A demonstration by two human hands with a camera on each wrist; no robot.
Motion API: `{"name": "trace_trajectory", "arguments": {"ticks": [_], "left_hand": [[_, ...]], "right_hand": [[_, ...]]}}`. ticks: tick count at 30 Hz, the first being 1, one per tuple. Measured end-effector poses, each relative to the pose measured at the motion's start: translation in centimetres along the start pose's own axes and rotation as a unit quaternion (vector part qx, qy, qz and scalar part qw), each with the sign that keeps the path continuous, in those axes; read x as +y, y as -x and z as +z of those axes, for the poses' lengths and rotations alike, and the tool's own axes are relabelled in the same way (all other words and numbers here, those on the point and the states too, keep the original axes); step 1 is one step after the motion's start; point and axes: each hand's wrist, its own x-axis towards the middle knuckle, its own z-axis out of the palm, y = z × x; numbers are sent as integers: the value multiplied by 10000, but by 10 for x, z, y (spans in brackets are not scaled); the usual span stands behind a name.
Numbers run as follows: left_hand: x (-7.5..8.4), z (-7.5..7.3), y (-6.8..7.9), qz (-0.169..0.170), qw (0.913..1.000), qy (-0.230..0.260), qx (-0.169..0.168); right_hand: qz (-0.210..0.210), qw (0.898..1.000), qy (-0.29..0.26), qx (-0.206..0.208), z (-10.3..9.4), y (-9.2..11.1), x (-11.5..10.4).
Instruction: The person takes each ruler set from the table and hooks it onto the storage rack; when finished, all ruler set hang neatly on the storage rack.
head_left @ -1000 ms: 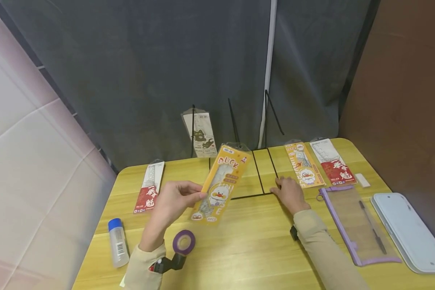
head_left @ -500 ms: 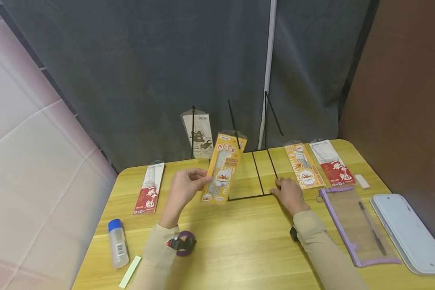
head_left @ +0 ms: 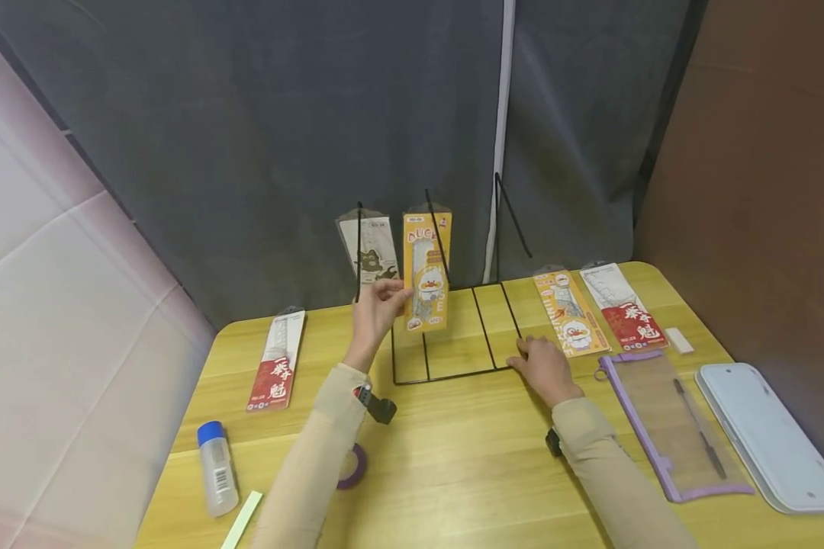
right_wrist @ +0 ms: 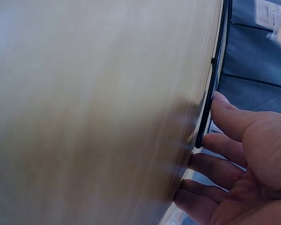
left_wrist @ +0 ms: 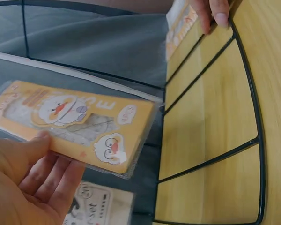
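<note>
Over at twelve o'clock on the table (head_left: 467,465), the left hand (head_left: 378,314) is pinching the duck packet (head_left: 422,263) at the middle prong (head_left: 436,232); around two, the right hand (head_left: 546,370) is gripping the black wire rack (head_left: 453,376).

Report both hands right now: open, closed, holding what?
Left hand: closed, holding the yellow duck packet by its edge.
Right hand: closed, holding the black wire rack at its near corner.
</note>
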Motion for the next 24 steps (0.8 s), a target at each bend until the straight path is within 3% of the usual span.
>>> {"name": "trace_trajectory", "arguments": {"ticks": [6, 13, 18, 24], "left_hand": [[-11, 14, -13, 98, 9985, 373, 393], [-20, 26, -23, 150, 9962, 316, 796], [-23, 34, -33, 116, 9955, 169, 930], [-20, 41, -41, -103, 9946, 375, 965]], "right_hand": [[75, 9999, -100, -2, 0, 1, 0], [94, 9999, -74, -91, 2, 0, 2], [40, 10000, -34, 8, 4, -1, 4], [-42, 10000, 30, 60, 2, -1, 3]]}}
